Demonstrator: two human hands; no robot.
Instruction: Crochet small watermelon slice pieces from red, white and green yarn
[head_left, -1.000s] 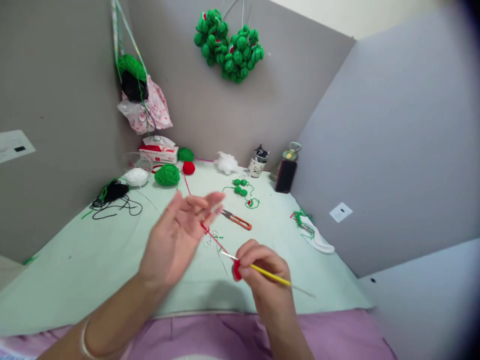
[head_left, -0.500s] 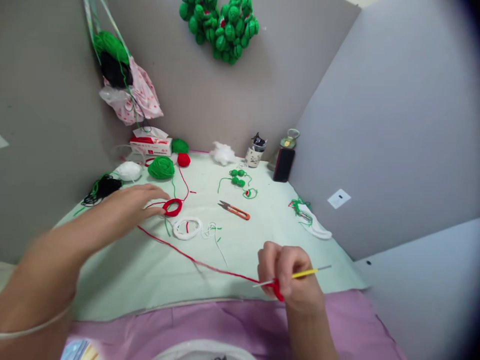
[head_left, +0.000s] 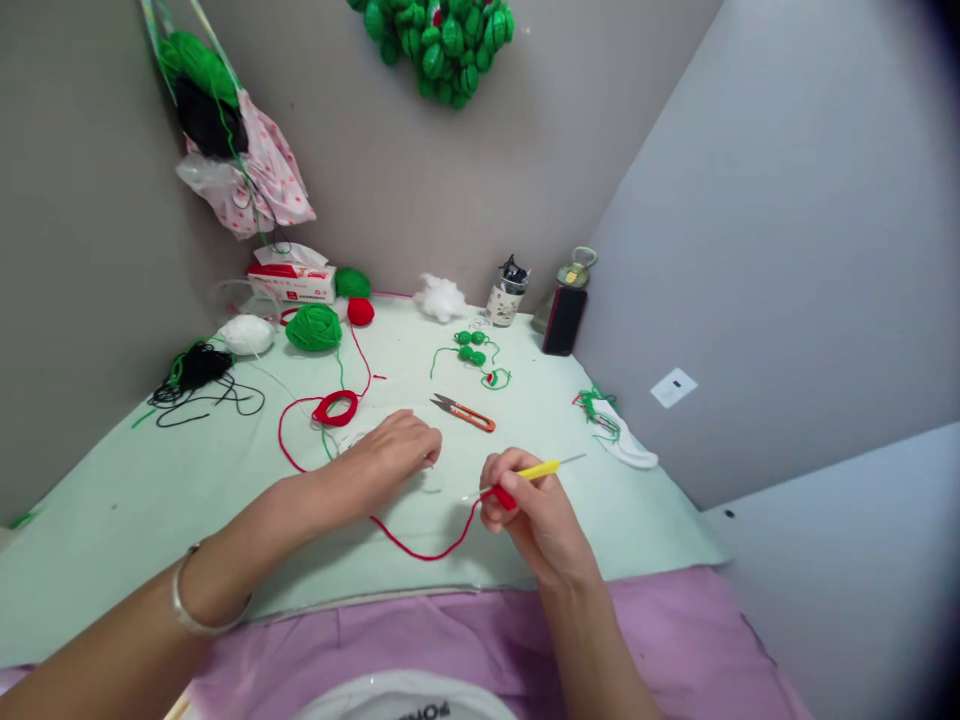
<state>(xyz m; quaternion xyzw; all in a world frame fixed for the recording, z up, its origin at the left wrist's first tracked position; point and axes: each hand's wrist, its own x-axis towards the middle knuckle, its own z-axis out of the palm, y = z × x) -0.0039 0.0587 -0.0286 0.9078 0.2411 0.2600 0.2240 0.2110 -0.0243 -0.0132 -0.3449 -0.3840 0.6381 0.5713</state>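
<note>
My right hand [head_left: 525, 495] is closed around a crochet hook [head_left: 540, 470] with a yellow grip, together with a small red crocheted piece [head_left: 505, 496]. Slack red yarn [head_left: 427, 556] curves from that piece leftward over the table, passing under my left arm. Palm down, my left hand [head_left: 397, 450] has its fingers pinched at the white yarn [head_left: 431, 488], a thin loop of which shows below the fingertips. The hand covers most of the white coil [head_left: 352, 438]. Just beyond my left hand lies a red yarn ring [head_left: 335, 407].
Orange thread snips [head_left: 463, 412] lie beyond my hands, with green crocheted balls [head_left: 471, 346] behind. Yarn balls, green [head_left: 313, 327], red [head_left: 361, 311] and white [head_left: 247, 334], sit at back left near a tissue box [head_left: 292, 283]. A phone [head_left: 565, 320] leans at back right.
My left hand has moved right and nearer, from the red ring to the white yarn. My right hand has risen slightly leftward with the hook. The red strand has gone from taut to slack.
</note>
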